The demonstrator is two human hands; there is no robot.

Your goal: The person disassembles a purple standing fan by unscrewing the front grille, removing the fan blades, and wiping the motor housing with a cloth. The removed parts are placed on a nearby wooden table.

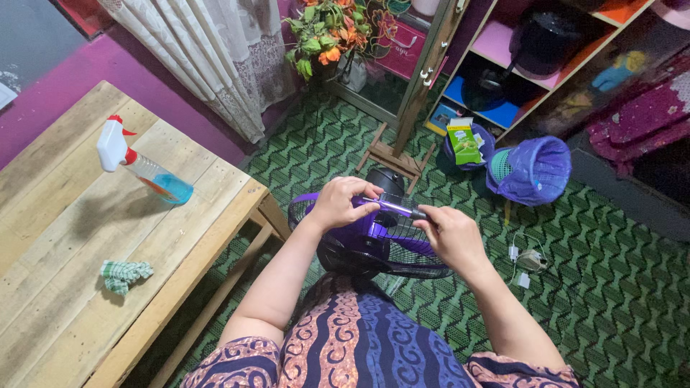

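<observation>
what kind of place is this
Most likely a room in a home: green patterned carpet on the floor, a lace curtain, open shelves of household things, and a wooden table beside a fan being handled.

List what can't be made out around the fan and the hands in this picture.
- Fan: head view; the hands and lap cover its base and near rim.
- Left hand: fingertips curl over the purple part, grip hidden.
- Right hand: what it pinches is too small to tell.
- Green packet: print too small.
- Table: cut off by left edge.
</observation>
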